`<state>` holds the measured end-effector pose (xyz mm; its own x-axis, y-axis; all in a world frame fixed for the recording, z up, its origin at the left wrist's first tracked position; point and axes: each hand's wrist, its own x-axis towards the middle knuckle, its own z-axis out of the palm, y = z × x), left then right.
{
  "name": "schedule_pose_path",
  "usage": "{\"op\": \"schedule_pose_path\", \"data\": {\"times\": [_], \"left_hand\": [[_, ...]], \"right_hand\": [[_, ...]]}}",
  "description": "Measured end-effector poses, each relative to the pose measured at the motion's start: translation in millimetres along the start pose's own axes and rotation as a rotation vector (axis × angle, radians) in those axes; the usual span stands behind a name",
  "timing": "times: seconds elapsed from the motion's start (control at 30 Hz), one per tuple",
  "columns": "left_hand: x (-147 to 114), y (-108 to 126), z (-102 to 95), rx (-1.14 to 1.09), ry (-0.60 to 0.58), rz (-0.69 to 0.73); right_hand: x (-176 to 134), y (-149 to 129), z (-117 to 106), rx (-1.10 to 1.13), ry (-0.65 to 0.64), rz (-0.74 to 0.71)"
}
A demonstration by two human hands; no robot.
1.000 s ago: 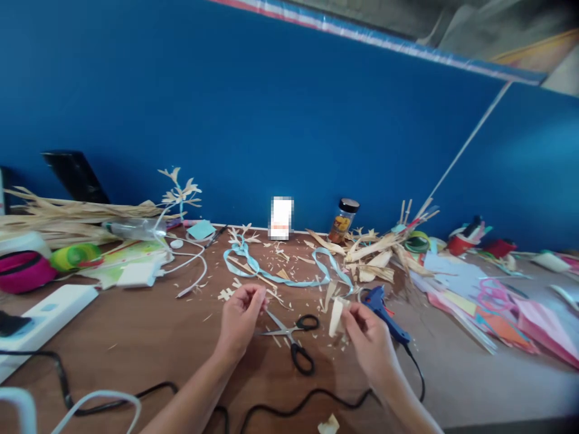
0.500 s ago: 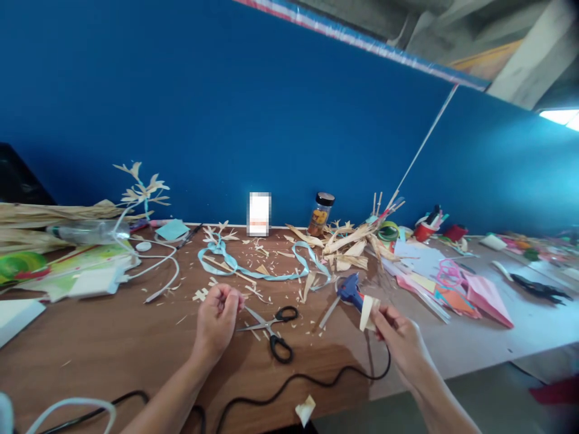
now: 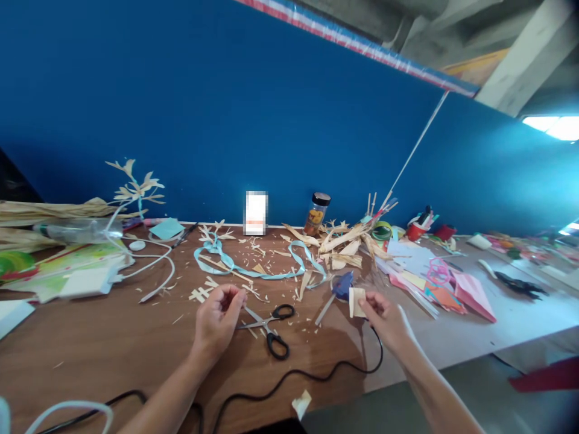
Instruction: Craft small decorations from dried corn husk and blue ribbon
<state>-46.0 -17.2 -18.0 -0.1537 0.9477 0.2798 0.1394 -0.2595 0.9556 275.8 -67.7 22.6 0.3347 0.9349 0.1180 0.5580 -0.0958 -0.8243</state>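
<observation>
My right hand (image 3: pixel 384 316) pinches a small pale piece of corn husk (image 3: pixel 355 302) between thumb and fingers, its flat side toward me. Behind it lies a blue glue gun (image 3: pixel 342 286), its handle hidden by the husk and hand, with a clear glue stick (image 3: pixel 325 310) beside it. Left of the scissors, my left hand (image 3: pixel 218 320) is closed, thumb against fingertips; whatever it grips is too small or hidden to name. Between the hands, scissors (image 3: pixel 266 325) with black handles lie with blades spread. Small cut husk strips (image 3: pixel 201 293) lie just beyond my left hand.
Light blue ribbon (image 3: pixel 271 276) loops across the table before a jar (image 3: pixel 316 214) with a black lid. A heap of dried husks (image 3: pixel 346 242) lies at right, coloured paper (image 3: pixel 473 292) beyond it. A black cord (image 3: pixel 312 375) winds along the front. Husk flowers (image 3: pixel 140 190) stand at left.
The husk piece in my right hand has turned its flat face toward me and shifted slightly left, covering the glue gun's handle. My left hand stays closed in nearly the same place.
</observation>
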Motion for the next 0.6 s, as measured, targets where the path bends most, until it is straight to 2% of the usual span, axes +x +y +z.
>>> {"op": "schedule_pose_path", "data": {"times": [0.2,0.33,0.6], "left_hand": [[3,-6,-3.0,0.100,0.100,0.042],[-1,-6,-7.1,0.264,0.156,0.113],[-8,-10,-9.6,0.474,0.105,0.304]], "right_hand": [[23,2,-2,-0.065,0.037,-0.097],[46,-6,-5,-0.107,-0.009,-0.163],[111,-8,-2,-0.237,-0.105,-0.235]]}}
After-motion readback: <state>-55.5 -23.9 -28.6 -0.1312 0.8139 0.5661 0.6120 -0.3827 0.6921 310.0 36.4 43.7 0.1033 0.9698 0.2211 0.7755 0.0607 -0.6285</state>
